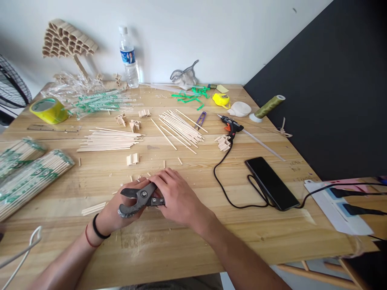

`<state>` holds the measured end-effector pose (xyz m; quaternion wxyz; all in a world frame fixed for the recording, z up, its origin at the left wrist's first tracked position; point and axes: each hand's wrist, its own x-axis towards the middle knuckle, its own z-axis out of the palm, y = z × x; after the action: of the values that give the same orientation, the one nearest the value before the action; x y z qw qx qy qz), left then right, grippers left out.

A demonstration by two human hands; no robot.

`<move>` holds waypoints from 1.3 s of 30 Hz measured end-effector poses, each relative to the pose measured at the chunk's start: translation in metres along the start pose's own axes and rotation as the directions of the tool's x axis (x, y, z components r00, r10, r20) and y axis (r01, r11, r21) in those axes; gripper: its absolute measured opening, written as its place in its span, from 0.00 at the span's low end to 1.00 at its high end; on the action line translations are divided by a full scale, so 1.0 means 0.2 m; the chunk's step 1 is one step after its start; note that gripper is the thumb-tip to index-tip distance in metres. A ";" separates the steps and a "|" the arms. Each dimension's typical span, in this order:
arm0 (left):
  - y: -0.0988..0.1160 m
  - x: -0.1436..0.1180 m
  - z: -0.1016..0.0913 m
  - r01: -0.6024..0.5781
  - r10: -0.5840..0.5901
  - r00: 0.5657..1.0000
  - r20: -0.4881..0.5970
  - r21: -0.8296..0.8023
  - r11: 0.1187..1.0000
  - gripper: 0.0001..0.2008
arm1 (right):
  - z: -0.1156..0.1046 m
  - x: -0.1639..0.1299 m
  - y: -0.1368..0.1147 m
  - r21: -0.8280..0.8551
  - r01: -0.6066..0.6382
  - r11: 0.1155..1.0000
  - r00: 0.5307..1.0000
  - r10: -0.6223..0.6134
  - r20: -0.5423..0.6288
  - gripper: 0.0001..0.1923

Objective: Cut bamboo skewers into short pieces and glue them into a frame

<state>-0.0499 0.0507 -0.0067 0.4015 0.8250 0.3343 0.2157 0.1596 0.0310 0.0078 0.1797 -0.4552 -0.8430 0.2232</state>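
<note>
Now, cutter: grey cutter (137, 198) lies between both hands, blades pointing left.
Right hand (177, 197): closed over its handles.
Left hand (116, 213): cupped beneath the blades; grip unclear.

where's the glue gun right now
In the head view the glue gun lies on the table, right of centre, between the loose wooden sticks and the black phone, its cord trailing toward the phone.
</note>
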 end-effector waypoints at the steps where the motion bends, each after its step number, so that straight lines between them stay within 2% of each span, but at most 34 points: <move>1: 0.00 0.00 0.00 0.003 -0.003 1.000 0.001 -0.001 1.000 0.19 | 0.00 0.00 0.00 -0.001 -0.002 1.000 1.000 0.002 0.002 0.28; 19: -0.02 -0.01 0.01 -0.024 0.024 1.000 -0.004 0.005 1.000 0.24 | 0.00 0.00 0.00 0.025 -0.001 1.000 1.000 0.001 0.000 0.27; 26: 0.00 0.00 0.00 -0.059 0.059 0.998 -0.014 -0.002 0.998 0.22 | 0.00 0.00 0.00 0.008 0.000 1.000 1.000 0.000 0.003 0.27; 39: 0.01 0.01 0.00 -0.053 0.053 0.998 -0.014 0.004 0.999 0.22 | 0.00 0.00 0.00 -0.009 0.000 1.000 1.000 0.000 0.001 0.26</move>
<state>-0.0485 0.0514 -0.0058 0.3917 0.8327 0.3157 0.2316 0.1593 0.0314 0.0083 0.1770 -0.4561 -0.8440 0.2198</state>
